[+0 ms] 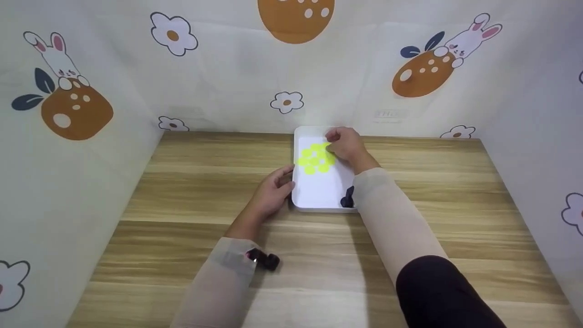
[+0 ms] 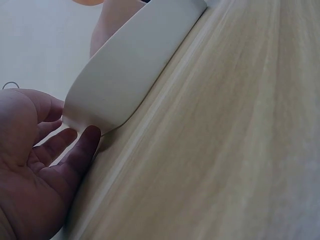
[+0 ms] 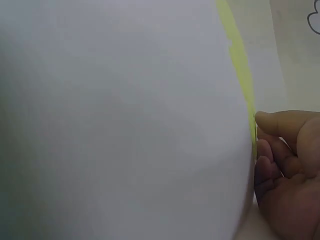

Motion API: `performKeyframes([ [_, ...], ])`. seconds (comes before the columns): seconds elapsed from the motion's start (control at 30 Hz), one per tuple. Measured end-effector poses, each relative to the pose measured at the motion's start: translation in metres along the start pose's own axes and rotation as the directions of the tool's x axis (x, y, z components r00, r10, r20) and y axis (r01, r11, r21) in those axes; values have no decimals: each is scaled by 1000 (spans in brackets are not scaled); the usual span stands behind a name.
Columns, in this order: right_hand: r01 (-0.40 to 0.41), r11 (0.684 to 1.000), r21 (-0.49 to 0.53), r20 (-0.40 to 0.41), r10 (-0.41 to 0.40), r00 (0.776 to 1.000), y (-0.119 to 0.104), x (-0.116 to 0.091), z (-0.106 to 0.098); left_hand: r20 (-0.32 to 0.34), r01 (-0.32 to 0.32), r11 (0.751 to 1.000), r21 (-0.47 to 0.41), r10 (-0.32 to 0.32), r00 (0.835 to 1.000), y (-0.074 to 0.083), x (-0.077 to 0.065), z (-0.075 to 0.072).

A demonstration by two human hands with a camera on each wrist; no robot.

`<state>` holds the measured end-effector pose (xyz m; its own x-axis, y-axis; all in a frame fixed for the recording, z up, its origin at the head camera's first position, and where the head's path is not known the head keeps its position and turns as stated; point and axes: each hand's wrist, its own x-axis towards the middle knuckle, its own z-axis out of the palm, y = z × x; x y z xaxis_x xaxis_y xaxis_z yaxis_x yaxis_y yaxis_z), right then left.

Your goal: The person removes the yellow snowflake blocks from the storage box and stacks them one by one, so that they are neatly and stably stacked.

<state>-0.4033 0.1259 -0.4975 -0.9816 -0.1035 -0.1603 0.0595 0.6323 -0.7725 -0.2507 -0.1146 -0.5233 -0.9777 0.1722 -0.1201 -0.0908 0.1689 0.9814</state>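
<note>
A shallow white tray (image 1: 321, 191) lies lengthwise on the table, holding several flat, round, bright yellow pieces (image 1: 314, 161) clustered toward its far half. My right hand (image 1: 347, 145) reaches over the tray's right side. Its thumb tip is right at the cluster's upper right edge, with a gap between thumb and forefinger. In the right wrist view, the thumb touches the yellow strip (image 3: 242, 70), and the other fingers bend low over the tray floor. Outside the tray's left wall, my left hand (image 1: 272, 193) rests its fingertips against it; the left wrist view shows them at the wall's lower edge.
The wood-grain table (image 1: 205, 182) runs back to a fabric wall (image 1: 237, 68) printed with rabbits and flowers, close behind the tray. Similar cloth stands on both sides. A small black camera (image 1: 348, 198) on the right wrist hangs over the tray's near right corner.
</note>
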Motion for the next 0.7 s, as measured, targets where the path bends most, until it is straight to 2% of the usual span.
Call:
performKeyframes([
  [0.27,14,1000,0,-8,-14,1000,1,-1,1,10,-9,1000,-1,9,1000,0,-1,0],
  [0.7,16,996,90,-45,-12,999,-2,0,3,4,-1,1000,15,1,1000,1,-1,-1],
])
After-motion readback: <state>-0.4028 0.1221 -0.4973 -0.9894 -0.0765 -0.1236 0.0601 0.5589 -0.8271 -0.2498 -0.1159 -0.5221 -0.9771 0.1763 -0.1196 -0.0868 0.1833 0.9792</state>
